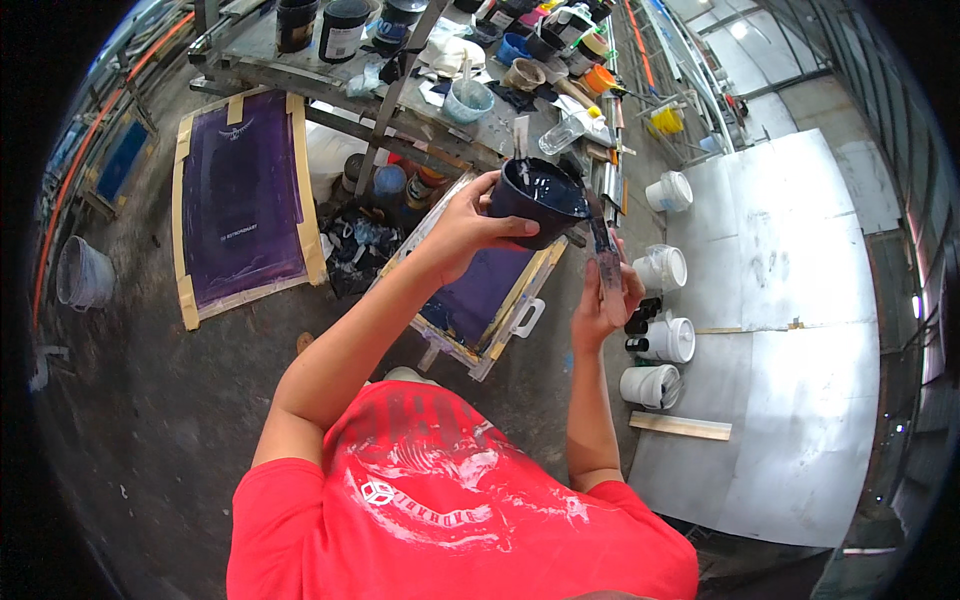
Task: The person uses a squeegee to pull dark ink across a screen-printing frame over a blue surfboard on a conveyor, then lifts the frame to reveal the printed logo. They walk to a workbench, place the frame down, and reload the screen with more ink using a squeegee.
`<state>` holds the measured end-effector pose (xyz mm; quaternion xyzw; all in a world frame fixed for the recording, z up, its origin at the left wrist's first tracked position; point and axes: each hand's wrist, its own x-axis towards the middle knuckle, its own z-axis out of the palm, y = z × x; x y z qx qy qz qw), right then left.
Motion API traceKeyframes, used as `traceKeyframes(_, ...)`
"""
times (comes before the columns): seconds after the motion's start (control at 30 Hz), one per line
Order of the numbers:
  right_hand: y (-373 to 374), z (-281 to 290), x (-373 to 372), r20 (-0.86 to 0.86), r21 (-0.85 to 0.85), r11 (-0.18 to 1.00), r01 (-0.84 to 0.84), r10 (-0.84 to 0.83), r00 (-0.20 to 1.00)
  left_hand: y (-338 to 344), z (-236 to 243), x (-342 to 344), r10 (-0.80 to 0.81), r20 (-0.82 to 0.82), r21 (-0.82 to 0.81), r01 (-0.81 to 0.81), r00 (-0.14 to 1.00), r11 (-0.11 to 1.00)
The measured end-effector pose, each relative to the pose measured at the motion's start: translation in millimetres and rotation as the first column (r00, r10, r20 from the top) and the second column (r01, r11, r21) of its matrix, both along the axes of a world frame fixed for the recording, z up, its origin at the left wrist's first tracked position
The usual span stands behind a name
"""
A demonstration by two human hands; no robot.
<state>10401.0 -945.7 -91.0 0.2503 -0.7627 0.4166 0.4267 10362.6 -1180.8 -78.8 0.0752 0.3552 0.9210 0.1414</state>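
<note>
My left hand (470,225) is wrapped round a dark plastic tub (535,215), thumb on its near side. Glossy dark blue-black ink (548,185) lies in the tub, and a pale flat stick (521,135) stands in it against the far left rim. In my right hand (610,290) is a spatula (607,265) with a translucent handle. Its dark, ink-coated end points up at the tub's right rim; whether it touches the rim I cannot tell. Below the tub lies a framed printing screen (485,290) with purple mesh, partly hidden by my left arm and the tub.
A cluttered workbench (270,45) holds ink jars, cups and a blue-rimmed bowl (468,100). Another purple screen (245,200) leans at left, near a white bucket (85,273). White buckets (672,340) line a pale sheet-topped table (790,400) at right, with a wooden strip (680,427).
</note>
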Motion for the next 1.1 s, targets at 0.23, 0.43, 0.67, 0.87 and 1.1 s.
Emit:
traceKeyframes(0.23, 19, 14, -14, -0.050, 0.151, 0.988, -0.032, 0.040, 0.998, -15, 24, 19, 0.033, -0.104, 0.033, -0.030, 0.994, 0.999)
traceKeyframes(0.43, 33, 18, -15, -0.013, 0.201, 0.979, 0.027, -0.024, 1.000, -24, 32, 34, 0.048, -0.075, 0.007, -0.048, 0.996, 0.999)
traceKeyframes(0.67, 46, -7, -17, 0.111, 0.221, 0.957, 0.186, -0.214, 0.970, -25, 28, 37, 0.146, -0.137, 0.046, -0.141, 0.980, 0.989)
traceKeyframes(0.87, 54, -62, -35, 0.580, -0.159, 0.969, 0.190, -0.064, 0.812, -53, 0, 45, 0.234, -0.064, -0.016, -0.236, 0.970, 0.972)
traceKeyframes(1.1, 29, -135, -53, 0.621, 0.328, 0.942, -0.071, -0.158, 0.767, -83, -24, 57, 0.344, -0.024, 0.014, -0.343, 0.939, 0.939)
